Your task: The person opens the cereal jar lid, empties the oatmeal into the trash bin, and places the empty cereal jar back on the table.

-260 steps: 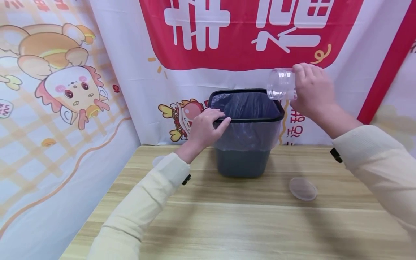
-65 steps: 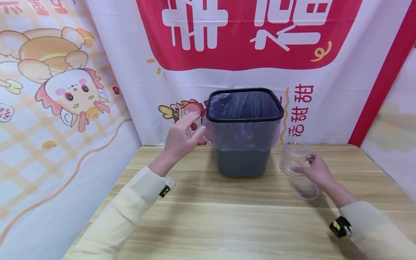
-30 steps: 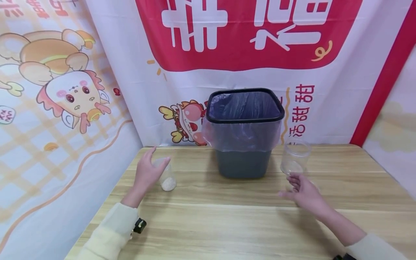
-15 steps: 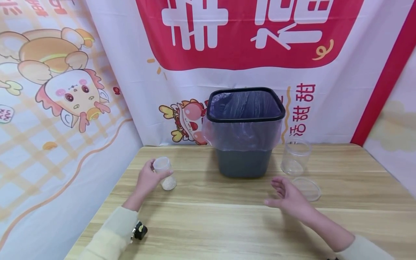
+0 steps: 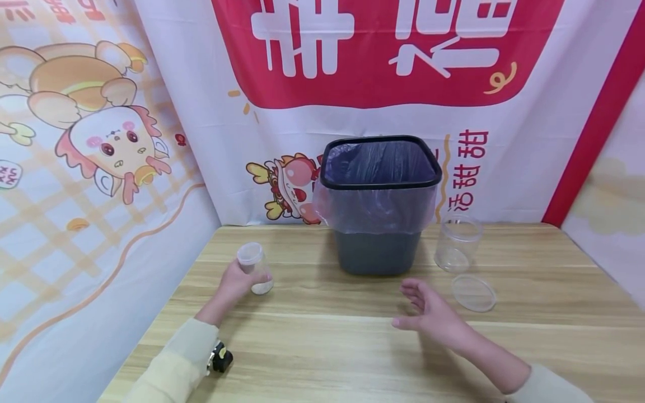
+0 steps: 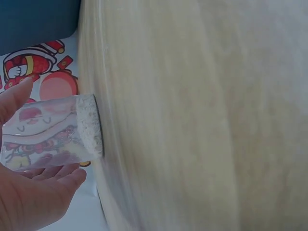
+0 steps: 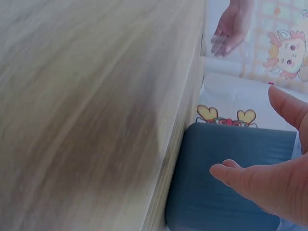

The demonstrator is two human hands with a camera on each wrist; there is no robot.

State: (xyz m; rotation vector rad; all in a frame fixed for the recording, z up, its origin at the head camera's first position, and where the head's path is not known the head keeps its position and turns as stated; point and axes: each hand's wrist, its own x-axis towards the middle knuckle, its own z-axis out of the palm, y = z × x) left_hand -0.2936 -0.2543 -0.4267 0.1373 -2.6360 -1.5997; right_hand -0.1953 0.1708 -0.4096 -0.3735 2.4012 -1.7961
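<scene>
Near the far-left corner of the desk, the left hand curls around a clear jar with pale contents; the right hand hovers, loosely spread, holding nothing. Gripping seems underway; lifting would call for an upright hold.

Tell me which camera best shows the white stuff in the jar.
The left wrist view: the white stuff appears large and close. The head view shows it small; the right wrist view shows no clear trace.

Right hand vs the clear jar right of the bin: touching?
Apart. The head view shows a strip of bare table between the right hand and the jar.
</scene>
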